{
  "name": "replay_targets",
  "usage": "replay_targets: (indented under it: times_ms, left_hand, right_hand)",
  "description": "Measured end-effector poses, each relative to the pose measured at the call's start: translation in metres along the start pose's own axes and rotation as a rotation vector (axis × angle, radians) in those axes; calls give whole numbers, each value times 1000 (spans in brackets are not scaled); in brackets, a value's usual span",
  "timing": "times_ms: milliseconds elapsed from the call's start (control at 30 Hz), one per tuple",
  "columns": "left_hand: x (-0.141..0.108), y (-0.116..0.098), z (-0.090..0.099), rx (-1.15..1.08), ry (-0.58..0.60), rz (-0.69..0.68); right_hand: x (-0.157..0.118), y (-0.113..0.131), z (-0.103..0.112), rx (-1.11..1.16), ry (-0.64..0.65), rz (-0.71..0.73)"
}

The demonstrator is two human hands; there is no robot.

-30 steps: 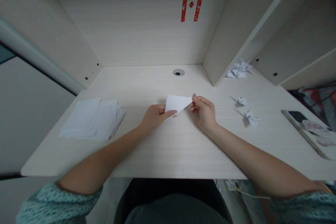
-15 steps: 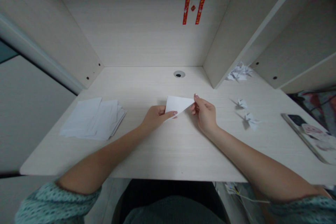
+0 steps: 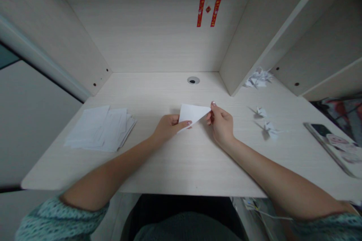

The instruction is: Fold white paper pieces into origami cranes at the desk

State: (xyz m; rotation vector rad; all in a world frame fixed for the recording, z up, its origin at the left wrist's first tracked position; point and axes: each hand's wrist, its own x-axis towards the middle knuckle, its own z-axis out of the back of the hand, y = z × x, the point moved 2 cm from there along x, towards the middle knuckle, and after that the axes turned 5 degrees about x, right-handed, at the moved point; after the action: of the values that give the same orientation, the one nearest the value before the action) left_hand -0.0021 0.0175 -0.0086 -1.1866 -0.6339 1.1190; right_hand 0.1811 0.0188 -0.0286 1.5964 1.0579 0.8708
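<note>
A white folded paper (image 3: 192,112), roughly triangular, is held a little above the desk between both hands. My left hand (image 3: 169,126) grips its lower left part, thumb on top and fingers underneath. At the right, the paper's pointed corner is pinched between the thumb and fingers of my right hand (image 3: 222,120). A stack of white paper sheets (image 3: 98,128) lies to the left of my left hand. Two small folded paper pieces (image 3: 260,112) with thin points sit right of my right hand.
A pile of folded white papers (image 3: 258,78) lies behind the upright divider (image 3: 243,56). On the right edge is a flat device (image 3: 330,147) with a picture on it. A cable hole (image 3: 193,80) is at the desk's back.
The paper and the fingertips of both hands have shifted very slightly to the right. Both hands keep their hold on the paper.
</note>
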Motion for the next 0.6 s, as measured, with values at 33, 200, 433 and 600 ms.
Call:
replay_targets:
  times_ms: [33,200,433,600]
  left_hand:
    - [0,0,0,-2,-5,6]
    - [1,0,2,-43,-70,38]
    - [3,4,0,-201,-107,-22]
    - [1,2,-5,-129,-45,-90]
  right_hand:
    - [1,0,1,10,-3,-6]
    - [8,3,6,137,-109,-58]
    - [-10,5,-11,-105,400,-48]
    - [-12,5,-10,-196,425,95]
